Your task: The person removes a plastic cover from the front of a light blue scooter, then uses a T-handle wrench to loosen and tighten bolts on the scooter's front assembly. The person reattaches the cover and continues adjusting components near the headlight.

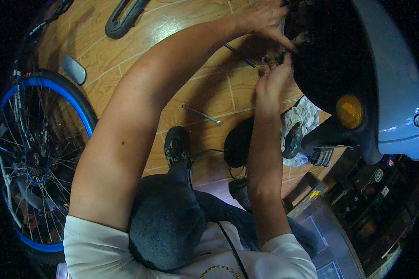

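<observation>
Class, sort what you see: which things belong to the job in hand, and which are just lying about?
Likely the job:
left hand and right hand, at the vehicle
wrench
dark rod

Apparently just lying about:
dark loop
oval plate
bicycle wheel

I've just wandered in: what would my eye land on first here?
Probably the blue-rimmed bicycle wheel at the far left, vivid against the wood-patterned floor. Next comes the pale blue-grey panel at the right, with a round amber lens near it. At the upper right, the left hand and right hand work close together by a dark hollow; any grip is unclear.
</observation>
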A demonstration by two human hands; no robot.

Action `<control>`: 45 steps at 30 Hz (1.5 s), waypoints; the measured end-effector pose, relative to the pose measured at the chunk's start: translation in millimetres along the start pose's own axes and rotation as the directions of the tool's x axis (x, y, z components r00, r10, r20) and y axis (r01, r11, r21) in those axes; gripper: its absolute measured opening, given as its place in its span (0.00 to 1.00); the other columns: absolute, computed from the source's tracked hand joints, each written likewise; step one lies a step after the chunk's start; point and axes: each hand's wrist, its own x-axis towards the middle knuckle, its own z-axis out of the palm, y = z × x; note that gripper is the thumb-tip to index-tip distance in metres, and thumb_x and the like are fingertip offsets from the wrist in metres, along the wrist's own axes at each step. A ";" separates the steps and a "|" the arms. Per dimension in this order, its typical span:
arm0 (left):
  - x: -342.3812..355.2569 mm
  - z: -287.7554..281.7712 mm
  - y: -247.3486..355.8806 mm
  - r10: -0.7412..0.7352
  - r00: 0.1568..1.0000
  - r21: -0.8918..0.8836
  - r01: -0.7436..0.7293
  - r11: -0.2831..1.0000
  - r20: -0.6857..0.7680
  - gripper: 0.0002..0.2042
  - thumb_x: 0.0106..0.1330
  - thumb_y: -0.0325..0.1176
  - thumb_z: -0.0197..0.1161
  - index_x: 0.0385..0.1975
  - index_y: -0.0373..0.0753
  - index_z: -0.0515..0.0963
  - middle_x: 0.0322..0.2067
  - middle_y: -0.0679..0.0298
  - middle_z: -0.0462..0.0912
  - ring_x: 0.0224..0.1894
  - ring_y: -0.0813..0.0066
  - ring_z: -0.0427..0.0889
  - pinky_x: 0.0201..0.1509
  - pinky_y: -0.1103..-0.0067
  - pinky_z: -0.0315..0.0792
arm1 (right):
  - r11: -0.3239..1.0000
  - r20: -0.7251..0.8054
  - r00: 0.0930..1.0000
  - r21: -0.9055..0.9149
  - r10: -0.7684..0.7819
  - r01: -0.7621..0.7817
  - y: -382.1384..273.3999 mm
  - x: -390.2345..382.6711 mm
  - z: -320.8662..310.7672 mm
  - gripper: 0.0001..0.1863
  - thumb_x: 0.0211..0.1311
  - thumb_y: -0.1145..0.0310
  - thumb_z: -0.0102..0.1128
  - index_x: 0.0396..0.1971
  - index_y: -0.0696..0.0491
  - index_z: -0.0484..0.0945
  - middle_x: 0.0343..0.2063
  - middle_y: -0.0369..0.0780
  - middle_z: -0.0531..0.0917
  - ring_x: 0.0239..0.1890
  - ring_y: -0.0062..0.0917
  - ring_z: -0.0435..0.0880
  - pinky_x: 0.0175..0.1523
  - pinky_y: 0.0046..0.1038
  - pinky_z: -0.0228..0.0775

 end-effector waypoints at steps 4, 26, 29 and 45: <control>3.0 6.3 -0.7 0.038 0.996 0.048 -0.034 0.998 -0.083 0.66 0.47 0.77 0.69 0.79 0.40 0.47 0.77 0.43 0.47 0.79 0.40 0.44 0.80 0.46 0.40 | 1.000 0.007 1.000 0.008 0.008 -0.008 1.7 10.6 -2.2 0.19 0.77 0.53 0.47 0.56 0.49 0.75 0.49 0.37 0.81 0.44 0.28 0.79 0.49 0.36 0.71; 41.9 -35.2 1.6 0.114 0.899 0.243 -0.009 0.970 -0.424 0.57 0.34 0.79 0.73 0.53 0.28 0.76 0.47 0.41 0.78 0.54 0.45 0.76 0.61 0.60 0.72 | 0.995 0.022 0.996 0.045 0.084 -0.085 6.6 26.6 -7.2 0.18 0.77 0.52 0.49 0.51 0.49 0.78 0.42 0.35 0.80 0.39 0.25 0.77 0.42 0.30 0.72; 43.9 -39.0 2.1 0.049 0.945 0.184 0.013 0.983 -0.324 0.58 0.33 0.79 0.72 0.52 0.27 0.77 0.46 0.41 0.79 0.53 0.45 0.77 0.60 0.61 0.73 | 0.998 -0.038 0.997 0.031 0.060 -0.058 10.1 20.2 -10.8 0.17 0.77 0.53 0.50 0.49 0.49 0.78 0.40 0.34 0.81 0.38 0.25 0.78 0.39 0.29 0.72; 46.4 -44.5 3.8 -0.066 0.986 0.191 0.096 0.977 -0.154 0.61 0.33 0.83 0.68 0.53 0.25 0.77 0.51 0.39 0.78 0.57 0.44 0.76 0.63 0.60 0.73 | 0.991 0.036 0.991 -0.028 -0.128 0.130 12.9 13.1 -6.1 0.18 0.75 0.57 0.50 0.53 0.53 0.78 0.45 0.40 0.82 0.42 0.28 0.81 0.43 0.34 0.76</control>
